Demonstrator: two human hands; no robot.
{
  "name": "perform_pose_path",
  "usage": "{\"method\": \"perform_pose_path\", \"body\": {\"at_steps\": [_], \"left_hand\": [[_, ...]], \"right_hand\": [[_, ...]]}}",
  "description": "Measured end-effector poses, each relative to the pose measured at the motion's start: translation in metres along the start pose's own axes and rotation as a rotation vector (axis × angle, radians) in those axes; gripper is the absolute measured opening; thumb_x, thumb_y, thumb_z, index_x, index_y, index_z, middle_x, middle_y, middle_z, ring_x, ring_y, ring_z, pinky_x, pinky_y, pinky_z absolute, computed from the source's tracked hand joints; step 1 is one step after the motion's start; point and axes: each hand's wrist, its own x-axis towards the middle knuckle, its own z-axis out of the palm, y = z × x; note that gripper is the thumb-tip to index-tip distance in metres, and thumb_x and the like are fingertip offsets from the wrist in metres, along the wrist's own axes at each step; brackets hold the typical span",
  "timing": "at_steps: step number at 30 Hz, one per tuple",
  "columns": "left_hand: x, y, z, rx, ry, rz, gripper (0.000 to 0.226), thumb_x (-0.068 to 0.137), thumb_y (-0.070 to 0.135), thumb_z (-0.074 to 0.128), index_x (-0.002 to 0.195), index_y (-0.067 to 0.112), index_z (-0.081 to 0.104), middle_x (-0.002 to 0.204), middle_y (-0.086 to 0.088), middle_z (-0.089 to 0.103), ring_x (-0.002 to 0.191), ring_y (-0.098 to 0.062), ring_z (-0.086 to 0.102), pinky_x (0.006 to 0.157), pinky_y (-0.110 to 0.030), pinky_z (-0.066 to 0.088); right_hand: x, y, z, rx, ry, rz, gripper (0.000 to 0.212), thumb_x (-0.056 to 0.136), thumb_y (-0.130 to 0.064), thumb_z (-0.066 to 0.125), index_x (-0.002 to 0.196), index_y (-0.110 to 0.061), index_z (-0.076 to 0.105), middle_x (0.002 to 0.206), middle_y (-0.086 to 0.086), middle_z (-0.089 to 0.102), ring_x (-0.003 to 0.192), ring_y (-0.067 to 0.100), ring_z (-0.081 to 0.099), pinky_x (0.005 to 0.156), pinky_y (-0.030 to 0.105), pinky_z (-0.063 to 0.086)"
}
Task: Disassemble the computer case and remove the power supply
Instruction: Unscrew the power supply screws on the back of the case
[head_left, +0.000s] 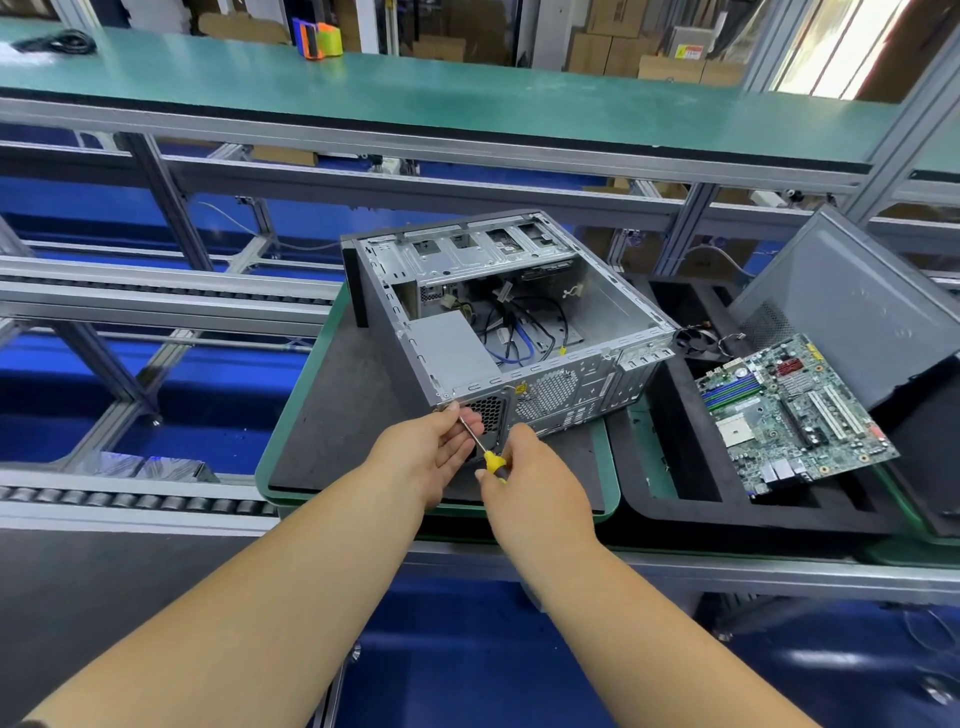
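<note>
An opened desktop computer case (498, 322) is shown lying on its side on a dark mat (332, 415), its rear panel turned to the near side. The power supply (452, 348), a grey metal box, is seated in the near-left corner of the case, with loose cables (524, 327) trailing from it across the bare floor of the chassis. A yellow-handled screwdriver (480, 447) is gripped by the curled fingers of the right hand (530, 483), its tip set at the near-left rear corner; the shaft is steadied between the fingers of the left hand (441, 447). A removed motherboard (795, 415) is seen in the foam tray (675, 499) to the right. The supply is judged rigid and fairly heavy, best grasped by its flat sides once unscrewed, with the cables freed beforehand; the sheet-metal edges may be sharp.
</note>
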Motion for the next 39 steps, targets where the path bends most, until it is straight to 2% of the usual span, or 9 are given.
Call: {"method": "perform_pose_path", "body": {"at_steps": [2, 4, 8, 11, 18, 21, 25, 30, 39], "left_hand": [[0.000, 0.000, 0.000, -0.001, 0.003, 0.000, 0.018, 0.097, 0.018, 0.056, 0.091, 0.007, 0.068, 0.076, -0.001, 0.076, 0.069, -0.007, 0.073, 0.058, -0.018, 0.053], [-0.001, 0.000, 0.001, 0.003, 0.007, 0.003, 0.018, 0.098, 0.018, 0.056, 0.091, 0.007, 0.068, 0.076, 0.000, 0.076, 0.069, -0.007, 0.072, 0.059, -0.018, 0.053], [-0.001, 0.000, 0.002, -0.008, 0.013, -0.003, 0.016, 0.097, 0.016, 0.056, 0.090, 0.007, 0.067, 0.070, 0.001, 0.074, 0.065, -0.006, 0.071, 0.059, -0.018, 0.053], [-0.002, 0.001, 0.002, -0.029, 0.011, -0.004, 0.016, 0.098, 0.016, 0.055, 0.091, 0.007, 0.067, 0.070, 0.001, 0.074, 0.064, -0.006, 0.071, 0.056, -0.017, 0.055], [-0.004, 0.002, -0.002, 0.033, -0.029, 0.003, 0.021, 0.100, 0.017, 0.051, 0.093, 0.008, 0.068, 0.080, -0.002, 0.075, 0.072, -0.009, 0.071, 0.065, -0.020, 0.053], [-0.008, 0.006, -0.011, 0.220, -0.032, 0.010, 0.021, 0.100, 0.019, 0.051, 0.097, 0.007, 0.068, 0.086, -0.004, 0.074, 0.081, -0.013, 0.070, 0.068, -0.021, 0.054], [-0.011, 0.013, -0.022, 0.491, 0.054, 0.049, 0.020, 0.097, 0.017, 0.053, 0.103, 0.005, 0.068, 0.091, -0.008, 0.072, 0.078, -0.015, 0.068, 0.071, -0.022, 0.053], [-0.011, 0.007, -0.027, 0.147, -0.091, -0.113, 0.023, 0.098, 0.021, 0.052, 0.104, 0.004, 0.067, 0.098, -0.011, 0.074, 0.093, -0.020, 0.069, 0.074, -0.027, 0.054], [0.001, -0.006, -0.015, -0.166, -0.121, -0.083, 0.025, 0.100, 0.017, 0.047, 0.103, 0.002, 0.066, 0.099, -0.012, 0.075, 0.089, -0.018, 0.072, 0.071, -0.027, 0.054]], "right_hand": [[-0.001, -0.001, 0.001, -0.078, 0.012, -0.045, 0.030, 0.091, -0.036, 0.061, 0.090, -0.026, 0.033, 0.094, -0.004, 0.055, 0.076, 0.020, 0.051, 0.059, 0.032, 0.034], [0.002, -0.002, 0.000, 0.005, -0.085, 0.019, 0.029, 0.090, -0.043, 0.061, 0.093, -0.023, 0.040, 0.093, -0.005, 0.056, 0.075, 0.017, 0.053, 0.057, 0.031, 0.034], [0.006, -0.003, -0.008, 0.725, -0.409, 0.439, 0.034, 0.100, -0.039, 0.050, 0.090, -0.010, 0.064, 0.072, 0.004, 0.066, 0.047, 0.010, 0.049, 0.050, 0.022, 0.042], [0.006, 0.003, -0.012, 1.076, -0.540, 0.562, 0.036, 0.104, -0.029, 0.045, 0.091, -0.003, 0.066, 0.069, 0.008, 0.067, 0.044, 0.009, 0.047, 0.046, 0.020, 0.040], [0.003, 0.003, -0.008, 1.039, -0.497, 0.510, 0.022, 0.100, -0.027, 0.052, 0.091, -0.008, 0.059, 0.060, 0.003, 0.063, 0.038, 0.010, 0.042, 0.044, 0.021, 0.034], [0.004, 0.002, -0.007, 1.048, -0.479, 0.516, 0.021, 0.100, -0.025, 0.054, 0.091, -0.007, 0.059, 0.059, 0.004, 0.062, 0.038, 0.010, 0.041, 0.042, 0.021, 0.033], [0.003, 0.001, -0.004, 1.021, -0.444, 0.490, 0.019, 0.100, -0.023, 0.053, 0.090, -0.008, 0.058, 0.058, 0.004, 0.061, 0.039, 0.011, 0.039, 0.045, 0.023, 0.031], [-0.002, 0.002, 0.000, 0.879, -0.380, 0.357, 0.014, 0.100, -0.022, 0.052, 0.091, -0.012, 0.056, 0.064, 0.005, 0.062, 0.041, 0.011, 0.040, 0.042, 0.019, 0.031], [-0.004, 0.010, 0.003, 0.836, -0.374, 0.330, 0.015, 0.099, -0.026, 0.052, 0.092, -0.014, 0.059, 0.066, 0.004, 0.065, 0.044, 0.010, 0.044, 0.043, 0.019, 0.035]]}}
